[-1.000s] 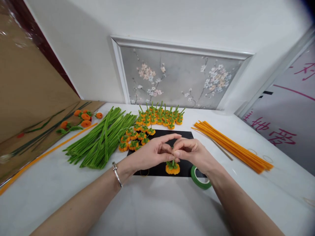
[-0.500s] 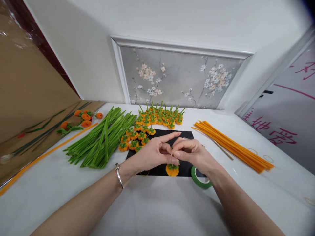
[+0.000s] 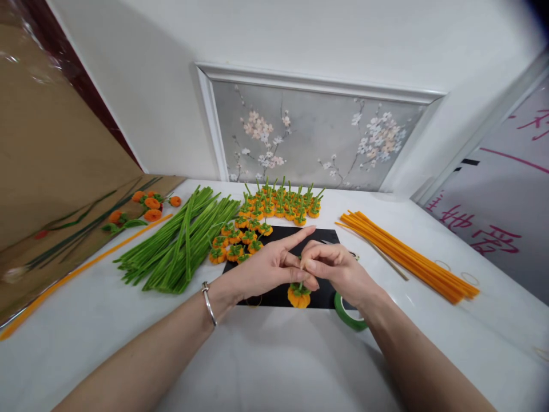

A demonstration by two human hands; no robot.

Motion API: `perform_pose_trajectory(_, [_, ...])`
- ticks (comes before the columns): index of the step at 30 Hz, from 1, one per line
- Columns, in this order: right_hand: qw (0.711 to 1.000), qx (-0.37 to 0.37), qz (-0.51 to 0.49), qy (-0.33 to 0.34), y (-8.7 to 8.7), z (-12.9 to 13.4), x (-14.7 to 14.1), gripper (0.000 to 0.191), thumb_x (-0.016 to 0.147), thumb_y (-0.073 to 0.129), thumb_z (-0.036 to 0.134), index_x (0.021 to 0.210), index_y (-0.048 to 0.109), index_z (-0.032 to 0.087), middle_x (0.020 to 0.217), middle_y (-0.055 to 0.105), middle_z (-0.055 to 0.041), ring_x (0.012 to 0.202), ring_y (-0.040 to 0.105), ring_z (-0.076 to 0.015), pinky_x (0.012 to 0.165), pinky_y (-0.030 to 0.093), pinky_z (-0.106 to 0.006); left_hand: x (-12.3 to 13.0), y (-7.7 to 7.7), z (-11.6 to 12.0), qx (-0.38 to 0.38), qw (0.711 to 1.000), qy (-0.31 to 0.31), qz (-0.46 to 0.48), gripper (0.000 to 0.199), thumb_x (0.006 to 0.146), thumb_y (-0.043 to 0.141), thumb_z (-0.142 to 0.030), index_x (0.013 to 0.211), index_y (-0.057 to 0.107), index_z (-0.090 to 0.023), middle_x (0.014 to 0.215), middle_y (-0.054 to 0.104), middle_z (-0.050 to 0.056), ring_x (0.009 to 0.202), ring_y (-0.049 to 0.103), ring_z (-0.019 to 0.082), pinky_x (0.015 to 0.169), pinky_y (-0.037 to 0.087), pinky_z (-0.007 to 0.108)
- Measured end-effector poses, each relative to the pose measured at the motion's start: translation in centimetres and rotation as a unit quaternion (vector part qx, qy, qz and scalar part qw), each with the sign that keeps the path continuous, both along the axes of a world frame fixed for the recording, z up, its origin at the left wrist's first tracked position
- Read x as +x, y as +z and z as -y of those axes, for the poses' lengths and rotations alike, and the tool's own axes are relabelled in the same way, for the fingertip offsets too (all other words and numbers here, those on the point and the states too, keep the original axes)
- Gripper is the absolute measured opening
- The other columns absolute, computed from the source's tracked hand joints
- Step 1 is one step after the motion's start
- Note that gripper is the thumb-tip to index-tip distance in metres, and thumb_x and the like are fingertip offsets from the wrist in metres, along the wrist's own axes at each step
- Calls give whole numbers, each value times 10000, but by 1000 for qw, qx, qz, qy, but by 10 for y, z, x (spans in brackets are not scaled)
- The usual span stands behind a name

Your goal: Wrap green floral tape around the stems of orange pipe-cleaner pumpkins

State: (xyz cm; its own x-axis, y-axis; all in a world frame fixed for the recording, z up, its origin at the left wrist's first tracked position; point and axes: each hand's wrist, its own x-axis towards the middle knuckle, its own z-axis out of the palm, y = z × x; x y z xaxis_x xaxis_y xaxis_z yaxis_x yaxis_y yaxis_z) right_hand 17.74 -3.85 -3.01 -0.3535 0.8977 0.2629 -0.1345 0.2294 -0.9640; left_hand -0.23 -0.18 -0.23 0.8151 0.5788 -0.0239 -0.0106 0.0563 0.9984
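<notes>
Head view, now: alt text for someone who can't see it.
Both hands hover close together, fingertips at the top of an orange, green-topped piece over a black mat. Green strips and similar pieces lie left and behind; green tape and orange strips, right.

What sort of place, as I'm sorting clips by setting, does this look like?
Probably a craft workspace, though whether at home or in a shop I can't tell: fuzzy green stems, orange stems and many small orange-and-green pieces lie grouped on a white tabletop.
</notes>
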Motion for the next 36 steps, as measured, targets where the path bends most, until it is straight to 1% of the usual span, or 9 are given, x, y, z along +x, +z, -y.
perform_pose_trajectory(6, [996,20,52,-74,0,-4,6,312,895,529,452,926,701,193,718,545,2,673,527,-123,649,446,-268,0,3,-1,6,1000,20,-1,934,820,643,-168,1505,9,-204,831,754,74,796,687,169,810,471,324])
perform_pose_trajectory(8, [998,5,40,-56,0,-4,6,250,862,593,417,922,693,196,738,563,6,657,542,-119,642,450,-270,-1,2,-2,-5,1000,17,2,950,823,645,-180,1504,-17,-209,830,751,72,779,687,167,795,473,322])
perform_pose_trajectory(11, [1000,-20,-4,-22,2,-2,2,184,813,659,366,798,671,183,729,542,17,587,557,-112,601,465,-282,-2,-1,-4,-17,1000,10,0,947,831,639,-195,1502,-29,-223,840,747,65,798,689,164,813,467,324])
perform_pose_trajectory(14, [997,-6,-8,-74,3,-2,0,201,806,666,335,690,643,172,704,536,18,593,554,-109,611,462,-275,-3,-1,-5,-2,1000,26,-14,910,819,649,-188,1504,54,-256,935,736,66,871,669,153,832,453,307])
perform_pose_trajectory(17, [990,12,11,-137,2,-5,1,181,800,666,318,690,644,175,719,574,5,659,557,-121,659,454,-272,0,0,-4,7,998,64,-20,897,760,696,-151,1488,183,-264,990,713,49,884,643,142,831,453,291])
perform_pose_trajectory(23, [971,64,98,-209,0,-6,-2,180,819,618,320,711,641,177,746,574,-10,659,498,-121,610,393,-254,9,-5,-2,32,988,141,-51,772,704,735,-155,1400,401,-178,724,680,-21,694,615,122,735,460,271])
perform_pose_trajectory(26, [959,108,150,-213,1,-6,-3,200,856,564,309,723,631,176,761,577,-21,675,501,-130,615,387,-259,8,-9,-4,25,988,144,-50,731,714,734,-163,1379,432,-181,705,688,-23,670,613,111,719,457,255])
perform_pose_trajectory(29, [961,126,150,-197,2,-5,-2,227,893,517,323,750,623,182,787,573,-25,682,518,-131,620,407,-256,7,-11,-5,-5,992,123,-28,739,721,739,-176,1387,419,-202,740,715,-8,733,649,128,769,468,270])
perform_pose_trajectory(36, [973,97,136,-158,1,-8,5,292,937,448,392,913,656,188,761,547,-12,670,498,-122,606,405,-245,5,-9,-5,-19,993,118,-2,769,716,755,-193,1401,406,-201,743,728,11,765,676,152,778,468,276])
